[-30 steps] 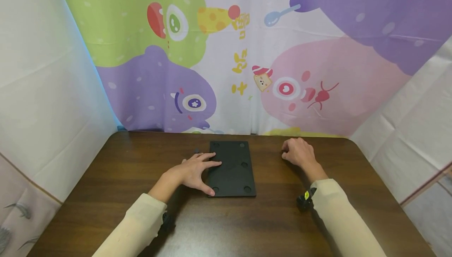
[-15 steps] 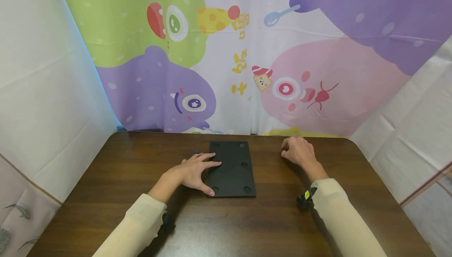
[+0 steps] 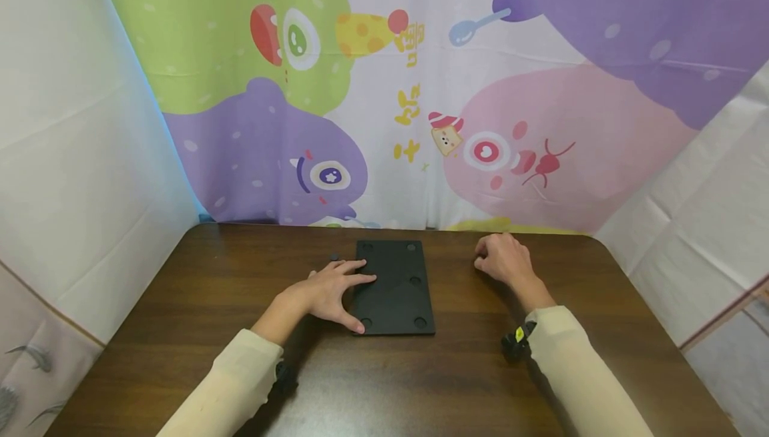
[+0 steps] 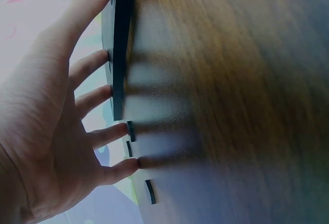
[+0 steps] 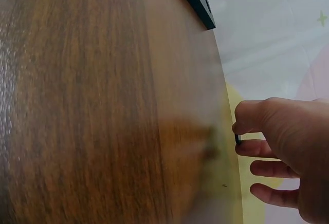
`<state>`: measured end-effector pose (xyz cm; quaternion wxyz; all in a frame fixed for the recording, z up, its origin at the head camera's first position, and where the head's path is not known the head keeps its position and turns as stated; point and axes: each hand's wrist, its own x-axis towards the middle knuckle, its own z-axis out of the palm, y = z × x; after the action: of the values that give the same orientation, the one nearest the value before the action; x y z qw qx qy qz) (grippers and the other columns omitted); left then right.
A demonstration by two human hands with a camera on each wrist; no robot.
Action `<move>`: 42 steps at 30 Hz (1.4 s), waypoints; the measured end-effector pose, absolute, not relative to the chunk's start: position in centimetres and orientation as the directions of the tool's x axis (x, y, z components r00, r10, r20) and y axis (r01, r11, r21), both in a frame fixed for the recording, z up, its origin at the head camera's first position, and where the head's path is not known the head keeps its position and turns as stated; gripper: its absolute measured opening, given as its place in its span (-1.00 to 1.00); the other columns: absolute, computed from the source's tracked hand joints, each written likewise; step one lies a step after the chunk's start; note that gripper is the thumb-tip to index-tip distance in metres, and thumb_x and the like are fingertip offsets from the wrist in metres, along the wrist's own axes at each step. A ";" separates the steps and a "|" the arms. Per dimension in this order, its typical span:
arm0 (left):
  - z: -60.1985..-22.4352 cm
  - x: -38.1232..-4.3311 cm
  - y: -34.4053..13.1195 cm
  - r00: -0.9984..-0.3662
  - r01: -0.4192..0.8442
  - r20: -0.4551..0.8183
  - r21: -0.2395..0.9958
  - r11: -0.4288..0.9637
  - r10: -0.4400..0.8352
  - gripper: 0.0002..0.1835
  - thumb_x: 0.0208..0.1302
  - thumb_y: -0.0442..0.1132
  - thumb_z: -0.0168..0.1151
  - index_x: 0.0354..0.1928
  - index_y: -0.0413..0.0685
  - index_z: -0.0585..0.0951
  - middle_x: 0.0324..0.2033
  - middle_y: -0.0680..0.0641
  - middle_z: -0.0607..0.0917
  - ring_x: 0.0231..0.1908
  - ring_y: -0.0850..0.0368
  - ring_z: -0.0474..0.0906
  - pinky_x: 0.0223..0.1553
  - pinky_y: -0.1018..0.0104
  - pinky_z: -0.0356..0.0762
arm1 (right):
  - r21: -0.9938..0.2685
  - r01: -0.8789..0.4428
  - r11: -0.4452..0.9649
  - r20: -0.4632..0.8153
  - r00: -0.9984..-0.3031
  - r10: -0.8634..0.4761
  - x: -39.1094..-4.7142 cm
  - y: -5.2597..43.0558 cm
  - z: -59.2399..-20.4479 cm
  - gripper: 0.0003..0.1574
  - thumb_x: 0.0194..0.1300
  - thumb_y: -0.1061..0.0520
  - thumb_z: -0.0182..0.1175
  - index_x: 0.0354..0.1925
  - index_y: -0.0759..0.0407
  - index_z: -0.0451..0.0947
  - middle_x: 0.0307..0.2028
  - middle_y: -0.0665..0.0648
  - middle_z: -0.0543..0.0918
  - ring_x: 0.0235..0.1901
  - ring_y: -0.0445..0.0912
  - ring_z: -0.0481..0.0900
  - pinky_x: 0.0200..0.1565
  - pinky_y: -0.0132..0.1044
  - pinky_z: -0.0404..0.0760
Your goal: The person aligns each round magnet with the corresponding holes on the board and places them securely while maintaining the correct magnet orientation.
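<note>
A flat black board (image 3: 393, 297) with several round recesses lies on the table. My left hand (image 3: 327, 293) spreads its fingers over the board's left side, thumb at the near left corner. In the left wrist view, that hand's thumb and two fingers touch the board (image 4: 121, 49). The other fingers reach down beside small dark discs (image 4: 150, 191) on the table. Right of the board, my right hand (image 3: 507, 260) is apart from it, just above the tabletop. In the right wrist view, the right hand (image 5: 288, 147) pinches a small dark disc (image 5: 237, 138) between thumb and fingers.
The brown wooden table (image 3: 384, 390) has rounded far corners. A cartoon-printed curtain (image 3: 390, 90) hangs behind its far edge, and pale cloth panels (image 3: 78, 123) stand at the sides. Another dark disc (image 3: 335, 257) shows just beyond the left hand.
My right hand has shifted slightly left, toward the board, with the disc in its pinch. My left hand and the board have stayed in place.
</note>
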<state>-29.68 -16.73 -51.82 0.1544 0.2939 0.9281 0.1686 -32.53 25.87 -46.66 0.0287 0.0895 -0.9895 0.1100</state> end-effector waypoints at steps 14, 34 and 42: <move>-52.3 -30.0 -16.9 -0.776 0.501 -0.186 0.397 0.769 0.602 0.32 -0.10 0.77 0.52 0.75 0.65 0.28 0.87 0.08 0.02 0.82 -0.49 -0.05 0.50 -0.91 0.02 | -0.196 -0.198 0.960 0.084 -0.979 -0.185 -32.6 25.3 -46.5 -0.71 0.37 0.08 0.42 0.01 0.09 0.89 0.07 0.23 0.89 0.18 0.31 0.73 0.07 0.35 0.77; -52.4 -30.0 -16.9 -0.775 0.506 -0.179 0.399 0.765 0.606 0.32 -0.10 0.77 0.52 0.75 0.65 0.29 0.87 0.08 0.03 0.81 -0.50 -0.03 0.49 -0.91 0.04 | -0.188 -0.221 0.957 0.061 -0.975 -0.213 -32.5 24.4 -46.7 -0.72 0.37 0.10 0.45 0.01 0.08 0.89 0.05 0.20 0.91 0.12 0.26 0.81 -0.01 0.28 0.81; -52.3 -30.0 -16.9 -0.775 0.504 -0.184 0.397 0.767 0.605 0.34 -0.14 0.79 0.51 0.75 0.65 0.29 0.87 0.09 0.03 0.82 -0.48 -0.05 0.51 -0.90 0.03 | -0.200 -0.229 0.953 0.052 -0.974 -0.223 -32.2 23.8 -46.9 -0.74 0.37 0.10 0.46 0.00 0.07 0.89 0.07 0.18 0.91 0.19 0.24 0.78 0.06 0.31 0.79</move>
<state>-30.03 -16.88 -52.28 0.1525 0.2991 0.9274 0.1651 -32.18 23.81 -46.93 0.0145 0.1142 -0.9880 0.1028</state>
